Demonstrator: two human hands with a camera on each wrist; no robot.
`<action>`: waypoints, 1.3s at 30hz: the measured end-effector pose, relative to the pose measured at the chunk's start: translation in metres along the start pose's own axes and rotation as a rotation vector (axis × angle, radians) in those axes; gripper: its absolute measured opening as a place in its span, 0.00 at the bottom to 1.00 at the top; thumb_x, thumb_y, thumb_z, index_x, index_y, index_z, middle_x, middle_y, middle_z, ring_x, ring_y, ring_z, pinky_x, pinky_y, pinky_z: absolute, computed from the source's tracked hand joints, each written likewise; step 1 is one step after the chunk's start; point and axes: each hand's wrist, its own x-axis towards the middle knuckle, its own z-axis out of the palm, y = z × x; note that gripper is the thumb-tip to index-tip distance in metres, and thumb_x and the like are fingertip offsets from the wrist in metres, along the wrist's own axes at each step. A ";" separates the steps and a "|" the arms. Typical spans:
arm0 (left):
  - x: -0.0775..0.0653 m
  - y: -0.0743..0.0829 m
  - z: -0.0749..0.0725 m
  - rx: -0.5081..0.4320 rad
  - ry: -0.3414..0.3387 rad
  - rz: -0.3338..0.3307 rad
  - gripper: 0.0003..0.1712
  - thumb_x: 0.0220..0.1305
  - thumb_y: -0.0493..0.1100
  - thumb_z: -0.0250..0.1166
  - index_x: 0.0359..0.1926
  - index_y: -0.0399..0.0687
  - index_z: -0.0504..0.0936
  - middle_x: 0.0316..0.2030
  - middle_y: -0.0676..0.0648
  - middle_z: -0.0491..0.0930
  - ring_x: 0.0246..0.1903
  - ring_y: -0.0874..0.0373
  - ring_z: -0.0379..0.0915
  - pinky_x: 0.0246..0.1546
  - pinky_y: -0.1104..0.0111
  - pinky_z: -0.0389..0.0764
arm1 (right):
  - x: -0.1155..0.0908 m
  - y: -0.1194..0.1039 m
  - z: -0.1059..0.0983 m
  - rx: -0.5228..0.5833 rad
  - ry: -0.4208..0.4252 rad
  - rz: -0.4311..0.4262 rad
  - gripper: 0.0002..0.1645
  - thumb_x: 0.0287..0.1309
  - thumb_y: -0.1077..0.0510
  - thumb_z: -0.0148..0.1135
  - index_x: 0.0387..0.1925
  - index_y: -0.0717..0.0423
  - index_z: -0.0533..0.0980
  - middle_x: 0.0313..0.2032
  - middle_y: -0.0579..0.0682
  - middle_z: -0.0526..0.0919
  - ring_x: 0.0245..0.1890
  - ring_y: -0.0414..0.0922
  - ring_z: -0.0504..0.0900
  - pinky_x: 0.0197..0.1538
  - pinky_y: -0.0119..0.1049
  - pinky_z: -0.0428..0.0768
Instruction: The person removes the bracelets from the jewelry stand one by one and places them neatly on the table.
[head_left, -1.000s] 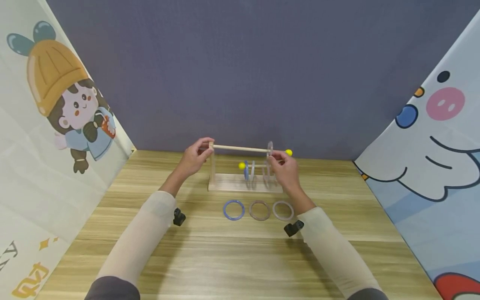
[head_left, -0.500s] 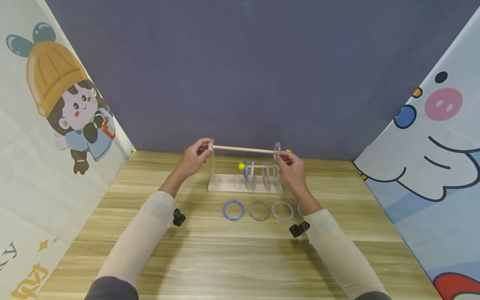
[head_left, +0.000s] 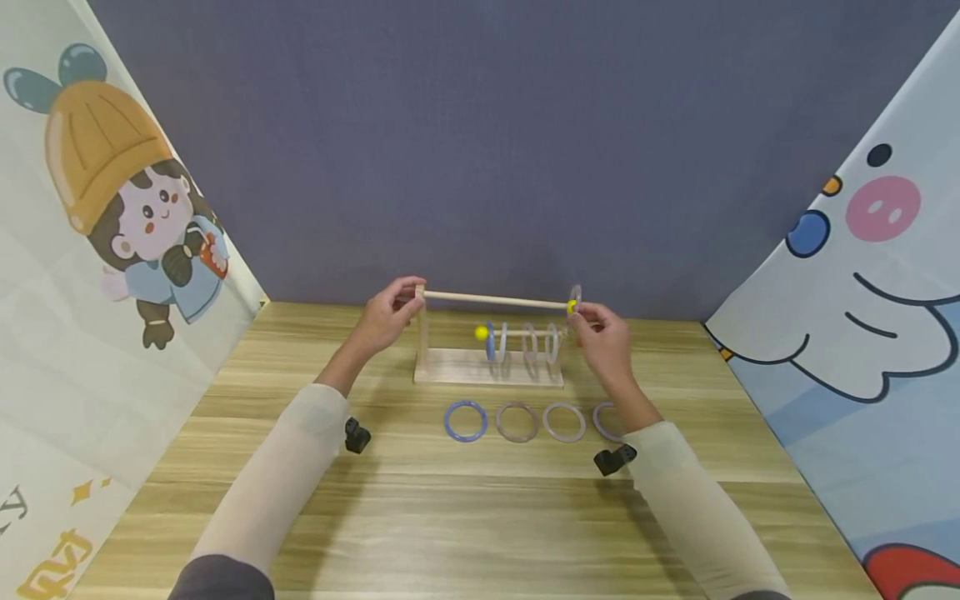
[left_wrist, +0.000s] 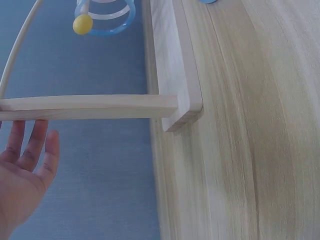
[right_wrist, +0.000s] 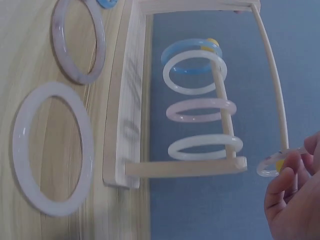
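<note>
A wooden bangle stand (head_left: pixel 457 367) has an upper rod (head_left: pixel 495 298) and a lower rod, each tipped with a yellow ball. My left hand (head_left: pixel 386 317) grips the top of the left post (left_wrist: pixel 100 107), fingers behind it in the left wrist view. At the upper rod's right end, my right hand (head_left: pixel 607 342) pinches a pale translucent bangle (head_left: pixel 576 292). This bangle is around the rod's tip, by the yellow ball (head_left: pixel 572 307). Several bangles hang on the lower rod: a blue bangle (head_left: pixel 491 342), a pinkish bangle (right_wrist: pixel 195 118) and white ones, including a white bangle (right_wrist: pixel 200 156).
In front of the stand, several bangles lie in a row on the wooden table (head_left: pixel 465 517): a blue bangle (head_left: pixel 447 421), a brownish bangle (head_left: pixel 517 440), a pale bangle (head_left: pixel 564 440) and another bangle (head_left: pixel 596 419) partly behind my right arm. A dark backdrop (head_left: pixel 480 150) rises behind.
My right hand has slid the pinched bangle rightward along the upper rod to the yellow ball. Another table bangle has come out from behind my right arm. My left hand stays on the post.
</note>
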 end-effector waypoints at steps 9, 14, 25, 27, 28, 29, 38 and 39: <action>-0.001 -0.003 0.001 0.045 -0.057 -0.030 0.29 0.76 0.48 0.61 0.73 0.48 0.67 0.60 0.38 0.77 0.56 0.42 0.77 0.55 0.53 0.82 | -0.001 0.009 -0.016 -0.036 0.010 -0.017 0.10 0.63 0.60 0.67 0.44 0.61 0.84 0.37 0.56 0.86 0.20 0.33 0.76 0.23 0.23 0.78; -0.003 -0.011 0.005 0.075 -0.130 -0.060 0.31 0.76 0.47 0.60 0.73 0.40 0.65 0.61 0.36 0.76 0.59 0.39 0.76 0.60 0.48 0.79 | -0.004 0.019 -0.029 -0.111 -0.014 -0.032 0.11 0.64 0.60 0.66 0.44 0.63 0.83 0.38 0.59 0.86 0.21 0.29 0.76 0.24 0.22 0.78; -0.006 -0.026 0.010 0.054 -0.186 -0.100 0.28 0.74 0.44 0.62 0.69 0.39 0.67 0.62 0.36 0.75 0.61 0.38 0.76 0.60 0.48 0.81 | -0.014 0.043 -0.056 -0.327 -0.095 -0.131 0.09 0.62 0.60 0.67 0.41 0.62 0.85 0.35 0.59 0.88 0.24 0.26 0.75 0.28 0.20 0.75; -0.007 -0.026 0.011 0.060 -0.190 -0.104 0.27 0.74 0.44 0.62 0.68 0.39 0.67 0.61 0.36 0.75 0.61 0.38 0.76 0.59 0.48 0.81 | -0.015 0.048 -0.060 -0.363 -0.106 -0.161 0.09 0.62 0.60 0.68 0.41 0.61 0.85 0.34 0.58 0.88 0.25 0.26 0.75 0.30 0.19 0.75; -0.007 -0.027 0.011 0.062 -0.191 -0.106 0.27 0.74 0.44 0.62 0.68 0.40 0.67 0.61 0.36 0.75 0.60 0.38 0.76 0.59 0.48 0.82 | -0.015 0.051 -0.062 -0.372 -0.112 -0.176 0.08 0.62 0.60 0.68 0.40 0.61 0.85 0.34 0.58 0.88 0.25 0.26 0.75 0.30 0.18 0.75; -0.007 -0.026 0.011 0.061 -0.191 -0.108 0.26 0.74 0.44 0.62 0.67 0.40 0.68 0.60 0.36 0.75 0.60 0.38 0.76 0.58 0.48 0.82 | -0.016 0.053 -0.064 -0.379 -0.117 -0.188 0.08 0.62 0.60 0.68 0.40 0.61 0.85 0.33 0.57 0.88 0.25 0.25 0.75 0.31 0.18 0.75; -0.008 -0.029 0.012 0.051 -0.190 -0.117 0.23 0.74 0.42 0.62 0.64 0.39 0.69 0.58 0.37 0.76 0.59 0.38 0.77 0.58 0.47 0.82 | -0.022 0.066 -0.081 -0.497 -0.189 -0.241 0.05 0.58 0.62 0.69 0.36 0.60 0.85 0.27 0.53 0.87 0.25 0.35 0.81 0.31 0.23 0.78; -0.008 -0.029 0.012 0.052 -0.190 -0.119 0.23 0.74 0.43 0.62 0.64 0.38 0.69 0.57 0.37 0.76 0.59 0.38 0.77 0.58 0.48 0.82 | -0.023 0.066 -0.083 -0.513 -0.200 -0.243 0.05 0.58 0.62 0.69 0.37 0.60 0.85 0.27 0.53 0.87 0.25 0.37 0.82 0.31 0.24 0.78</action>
